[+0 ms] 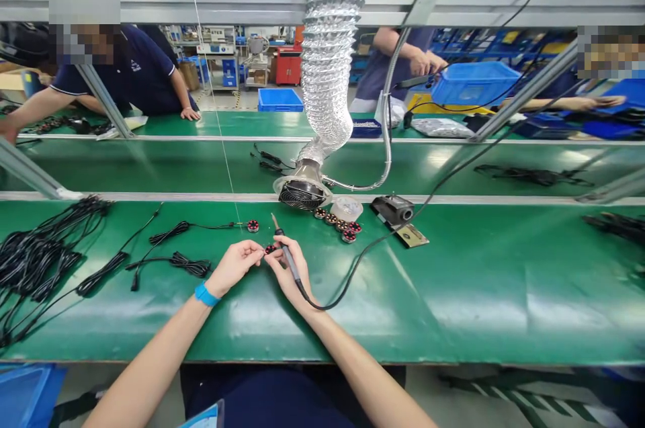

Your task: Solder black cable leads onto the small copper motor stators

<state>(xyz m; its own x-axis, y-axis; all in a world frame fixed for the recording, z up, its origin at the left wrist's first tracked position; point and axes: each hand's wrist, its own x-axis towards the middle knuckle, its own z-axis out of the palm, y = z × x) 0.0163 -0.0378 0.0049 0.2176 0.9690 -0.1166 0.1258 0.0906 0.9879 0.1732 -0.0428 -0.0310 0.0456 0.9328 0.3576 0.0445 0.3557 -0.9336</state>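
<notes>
My right hand (291,272) is closed around a soldering iron (289,259), its tip pointing up and away from me. The thumb and fingertips of that hand also touch a small round red-and-black part (271,250). My left hand (236,267), with a blue wristband, pinches at the left side of this part; fingers hide some of it. Just beyond lies a similar round part (252,226) with a black cable (201,226) running left from it. Several more round parts (349,236) are grouped right of my hands, beside a whitish round container (349,208).
A fume fan (302,193) hangs on a silver duct (330,45) just beyond my hands. The soldering iron stand (398,213) is to the right. Piled black cables (45,253) cover the left side of the green bench (478,293). Co-workers stand across the bench.
</notes>
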